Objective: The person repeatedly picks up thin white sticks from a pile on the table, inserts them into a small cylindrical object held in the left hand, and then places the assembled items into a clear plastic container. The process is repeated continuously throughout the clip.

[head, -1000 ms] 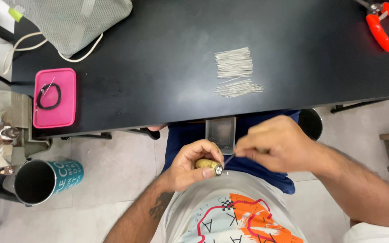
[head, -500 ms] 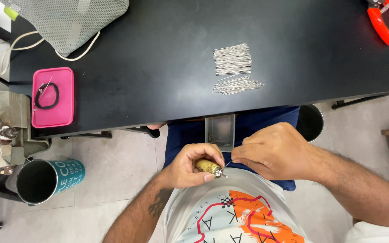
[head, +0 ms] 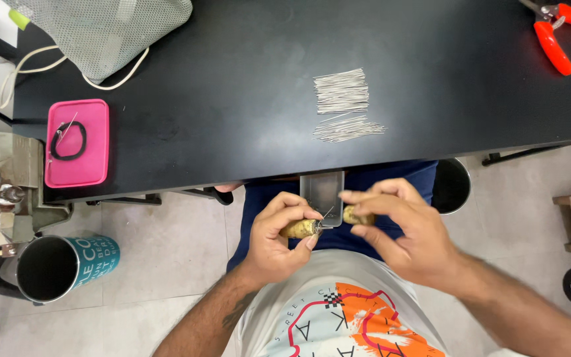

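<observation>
My left hand (head: 275,235) grips a small brass tool (head: 299,229) below the table edge, over my lap. A thin wire (head: 326,213) sticks up from the tool's metal tip. My right hand (head: 404,231) is just to the right and pinches a short brass piece (head: 357,215) a little apart from that tip. Both hands are right below a small metal plate (head: 322,188) fixed at the edge of the black table (head: 232,99). Two piles of thin cut wires (head: 342,90) lie on the table above the hands.
A pink tray (head: 77,142) with a black ring lies at the table's left. Also in view are a grey mesh bag (head: 114,26), red pliers (head: 556,33) at the top right, a bench vise (head: 1,192), a teal cup (head: 67,264) and a black bin (head: 451,185).
My right hand was pinching at the tool's tip. It has since drawn slightly right and now holds a short brass piece apart from the tool. My left hand stays in place.
</observation>
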